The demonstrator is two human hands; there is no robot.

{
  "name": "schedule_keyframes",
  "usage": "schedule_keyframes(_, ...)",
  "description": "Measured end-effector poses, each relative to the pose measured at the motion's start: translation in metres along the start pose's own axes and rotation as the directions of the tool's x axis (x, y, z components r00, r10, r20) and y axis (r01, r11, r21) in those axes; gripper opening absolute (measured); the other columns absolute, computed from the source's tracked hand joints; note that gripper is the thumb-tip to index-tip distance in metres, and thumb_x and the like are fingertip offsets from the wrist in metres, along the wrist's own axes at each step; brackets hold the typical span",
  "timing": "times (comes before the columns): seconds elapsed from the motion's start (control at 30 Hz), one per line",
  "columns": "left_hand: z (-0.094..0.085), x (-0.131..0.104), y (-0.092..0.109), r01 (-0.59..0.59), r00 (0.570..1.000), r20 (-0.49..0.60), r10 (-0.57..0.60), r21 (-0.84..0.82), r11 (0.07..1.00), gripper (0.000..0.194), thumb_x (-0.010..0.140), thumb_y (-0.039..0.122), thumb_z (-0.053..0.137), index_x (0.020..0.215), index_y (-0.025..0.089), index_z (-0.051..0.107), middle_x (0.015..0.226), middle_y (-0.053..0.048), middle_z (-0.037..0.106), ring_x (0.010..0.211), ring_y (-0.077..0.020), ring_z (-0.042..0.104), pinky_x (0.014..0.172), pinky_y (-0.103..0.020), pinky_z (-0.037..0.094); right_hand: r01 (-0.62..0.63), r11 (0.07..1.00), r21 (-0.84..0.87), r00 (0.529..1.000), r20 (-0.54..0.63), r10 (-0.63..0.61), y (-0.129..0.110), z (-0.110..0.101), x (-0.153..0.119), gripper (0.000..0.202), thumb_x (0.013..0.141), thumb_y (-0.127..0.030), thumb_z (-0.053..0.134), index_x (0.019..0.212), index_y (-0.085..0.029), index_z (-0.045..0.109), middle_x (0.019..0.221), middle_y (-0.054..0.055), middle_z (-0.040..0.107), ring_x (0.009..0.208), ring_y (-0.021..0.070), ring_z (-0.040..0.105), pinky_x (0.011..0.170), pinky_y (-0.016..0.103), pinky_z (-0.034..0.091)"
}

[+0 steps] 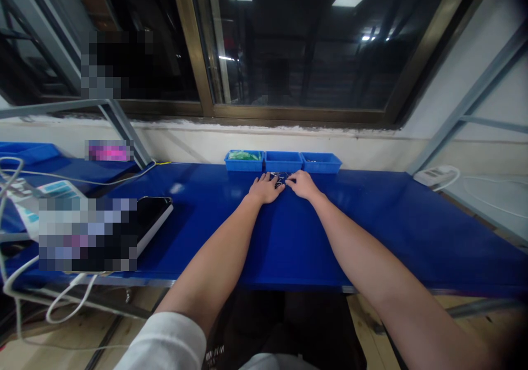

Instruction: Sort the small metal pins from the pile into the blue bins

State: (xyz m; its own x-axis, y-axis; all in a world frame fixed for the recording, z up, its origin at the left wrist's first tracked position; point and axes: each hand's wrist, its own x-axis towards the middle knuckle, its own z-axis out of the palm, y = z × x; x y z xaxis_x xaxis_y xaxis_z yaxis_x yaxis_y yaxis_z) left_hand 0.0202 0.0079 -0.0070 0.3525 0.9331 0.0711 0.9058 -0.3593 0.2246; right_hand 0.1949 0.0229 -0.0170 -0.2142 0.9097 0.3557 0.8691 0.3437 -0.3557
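Note:
Several small metal pieces lie in a little pile on the blue table, just in front of the blue bins. My left hand rests flat at the pile's left side, its fingers apart and touching the pieces. On the right side of the pile, my right hand has its thumb and fingers pinched together; what they hold, if anything, is too small to make out. Behind the hands stand a left bin with green packets, a middle bin, and a right bin with small metal pieces.
A dark device with a white edge lies at the left, partly blurred, with white cables beside it. A white power strip sits at the right back corner. Metal frame posts and a window stand behind the table.

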Motion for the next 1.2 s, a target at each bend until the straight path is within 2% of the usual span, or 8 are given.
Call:
schedule_keyframes(0.17, 0.0, -0.001, 0.0, -0.088, 0.996, -0.029, 0.088, 0.01, 0.996, 0.057, 0.091, 0.05, 0.026, 0.139, 0.021, 0.036, 0.147, -0.014, 0.03, 0.136, -0.0276, 0.026, 0.108, -0.048, 0.021, -0.008, 1.0, 0.001, 1.0, -0.016, 0.008, -0.005, -0.004, -0.001, 0.022, 0.082, -0.032, 0.055, 0.088, -0.021, 0.072, 0.09, 0.007, 0.067, 0.086, 0.0192, 0.06, 0.082, 0.029, 0.042)
schedule_keyframes(0.4, -0.001, 0.0, 0.0, -0.143, 0.985, -0.091, 0.145, 0.025, 0.989, 0.047, 0.091, 0.042, 0.03, 0.129, 0.022, 0.048, 0.137, -0.01, 0.047, 0.126, -0.0252, 0.042, 0.103, -0.041, 0.033, -0.131, 0.991, 0.004, 0.991, 0.01, 0.13, -0.005, -0.002, 0.001, 0.018, 0.079, -0.019, 0.053, 0.08, -0.018, 0.071, 0.087, 0.009, 0.07, 0.085, 0.0199, 0.062, 0.074, 0.026, 0.042)
schedule_keyframes(0.53, -0.001, 0.0, 0.0, -0.148, 0.983, -0.104, 0.15, 0.021, 0.989, 0.044, 0.091, 0.04, 0.033, 0.125, 0.02, 0.052, 0.132, -0.01, 0.052, 0.121, -0.0243, 0.047, 0.099, -0.037, 0.038, -0.151, 0.988, -0.021, 0.989, 0.008, 0.151, -0.004, 0.001, 0.001, 0.017, 0.08, -0.017, 0.053, 0.08, -0.016, 0.07, 0.09, 0.011, 0.069, 0.09, 0.0205, 0.061, 0.077, 0.025, 0.04)
schedule_keyframes(0.63, -0.001, 0.001, 0.0, -0.126, 0.983, -0.137, 0.123, -0.01, 0.992, 0.046, 0.089, 0.041, 0.037, 0.127, 0.018, 0.049, 0.134, -0.011, 0.05, 0.122, -0.0246, 0.046, 0.099, -0.036, 0.037, -0.125, 0.992, -0.015, 0.991, -0.054, 0.124, -0.004, 0.002, 0.0, 0.018, 0.082, -0.018, 0.05, 0.083, -0.014, 0.067, 0.092, 0.013, 0.068, 0.091, 0.0207, 0.06, 0.08, 0.026, 0.04)
schedule_keyframes(0.73, -0.001, 0.002, 0.001, -0.104, 0.969, -0.233, 0.086, -0.068, 0.992, 0.048, 0.089, 0.044, 0.039, 0.128, 0.018, 0.048, 0.133, -0.011, 0.049, 0.119, -0.0232, 0.048, 0.099, -0.033, 0.037, -0.064, 0.995, 0.078, 0.987, -0.139, 0.075, -0.007, -0.001, -0.001, 0.018, 0.085, -0.021, 0.047, 0.089, -0.016, 0.064, 0.088, 0.01, 0.067, 0.085, 0.0187, 0.06, 0.077, 0.027, 0.041)
schedule_keyframes(0.87, -0.005, 0.001, 0.004, -0.154, 0.933, -0.341, 0.112, -0.097, 0.983, 0.041, 0.093, 0.042, 0.031, 0.107, 0.019, 0.062, 0.109, -0.009, 0.061, 0.1, -0.0199, 0.058, 0.087, -0.03, 0.042, 0.122, 0.965, 0.23, 0.983, -0.164, -0.085, -0.014, -0.006, -0.003, 0.016, 0.084, -0.021, 0.048, 0.086, -0.018, 0.064, 0.078, 0.004, 0.066, 0.073, 0.0152, 0.059, 0.071, 0.025, 0.042)
schedule_keyframes(1.0, -0.01, 0.0, 0.005, -0.187, 0.924, -0.36, 0.129, -0.131, 0.974, 0.044, 0.094, 0.04, 0.03, 0.082, 0.017, 0.066, 0.085, -0.007, 0.064, 0.083, -0.0171, 0.059, 0.078, -0.027, 0.042, 0.229, 0.931, 0.285, 0.962, -0.215, -0.171, -0.02, -0.007, -0.003, 0.014, 0.082, -0.019, 0.049, 0.083, -0.017, 0.064, 0.079, 0.004, 0.065, 0.073, 0.0149, 0.057, 0.072, 0.026, 0.042)
schedule_keyframes(1.2, -0.014, 0.001, 0.005, -0.15, 0.939, -0.344, 0.029, -0.333, 0.931, 0.034, 0.09, 0.035, 0.041, 0.078, 0.016, 0.067, 0.078, -0.004, 0.067, 0.074, -0.0153, 0.059, 0.07, -0.024, 0.042, 0.234, 0.918, 0.321, 0.955, -0.251, -0.156, -0.024, -0.007, -0.003, 0.013, 0.079, -0.021, 0.051, 0.081, -0.017, 0.063, 0.077, 0.004, 0.063, 0.071, 0.0153, 0.056, 0.069, 0.027, 0.042)
